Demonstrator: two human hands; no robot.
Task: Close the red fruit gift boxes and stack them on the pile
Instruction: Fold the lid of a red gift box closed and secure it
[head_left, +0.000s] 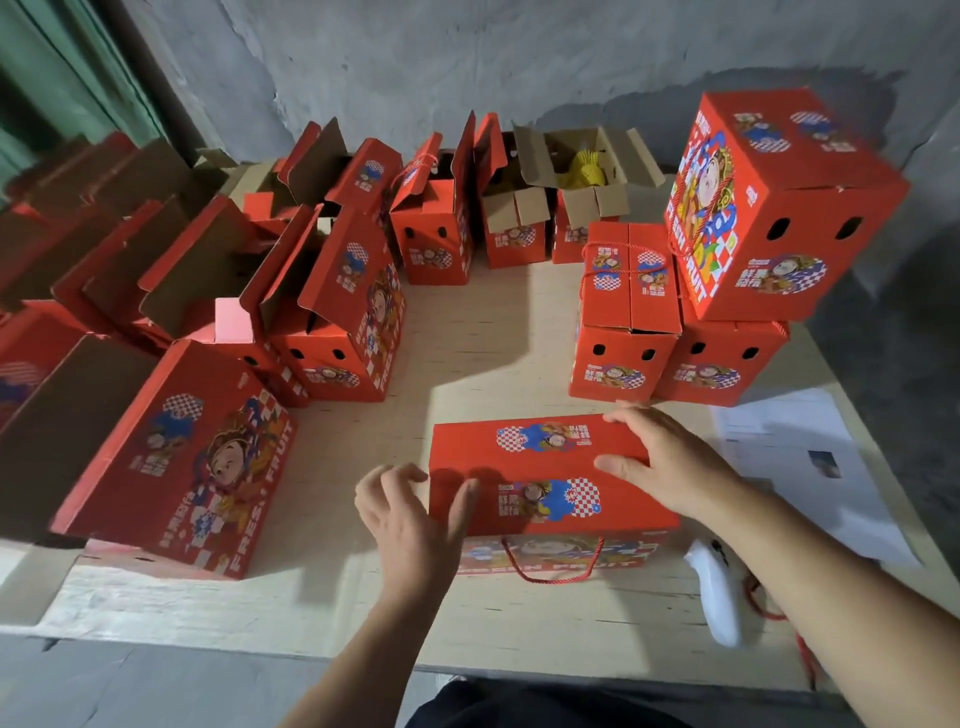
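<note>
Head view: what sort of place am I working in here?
Probably a bare packing or storage room, not a shop. A rough concrete wall stands behind a plywood table crowded with open red boxes, and closed ones are stacked in a pile at the right.

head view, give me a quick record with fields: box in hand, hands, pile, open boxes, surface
box in hand: closed red box, flaps shut, rope handle at front
left hand: fingers touch box's left end
right hand: rests on box top
pile: closed boxes at right, one tilted on top
open boxes: rows at left and back
surface: table
</note>
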